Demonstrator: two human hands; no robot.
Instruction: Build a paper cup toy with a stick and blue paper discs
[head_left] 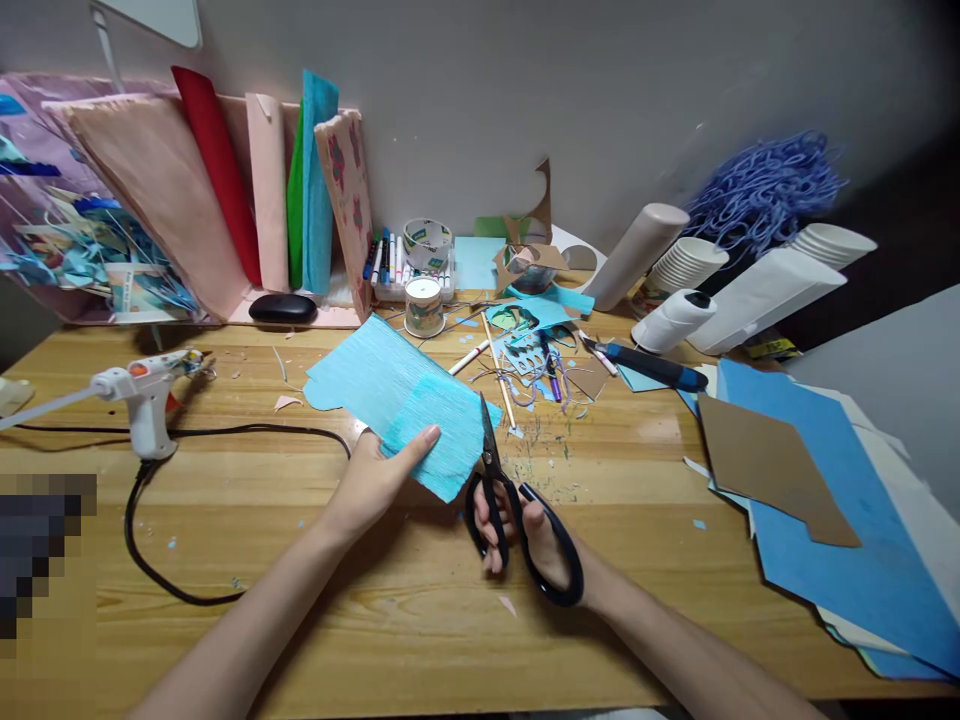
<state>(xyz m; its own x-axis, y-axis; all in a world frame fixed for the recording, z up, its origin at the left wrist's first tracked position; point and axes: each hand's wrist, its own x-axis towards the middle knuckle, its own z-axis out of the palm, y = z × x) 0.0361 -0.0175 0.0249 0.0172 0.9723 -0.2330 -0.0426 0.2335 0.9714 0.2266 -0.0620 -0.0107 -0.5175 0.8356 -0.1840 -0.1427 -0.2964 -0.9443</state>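
My left hand [375, 480] is closed on a folded sheet of light blue crepe paper [390, 390], thumb on top, holding it just above the wooden table [300, 620]. My right hand [529, 540] has its fingers through the loops of black-handled scissors [499, 480]. The scissor blades point away from me and meet the paper's right edge. The blades look nearly closed.
A white glue gun [142, 395] with a black cord [161, 560] lies at the left. Rolls of coloured paper [225, 180] lean against the wall. Markers, tape [426, 242], paper scraps, a blue utility knife [649, 367], stacked cups [686, 262] and blue and brown sheets [795, 470] crowd the back and right.
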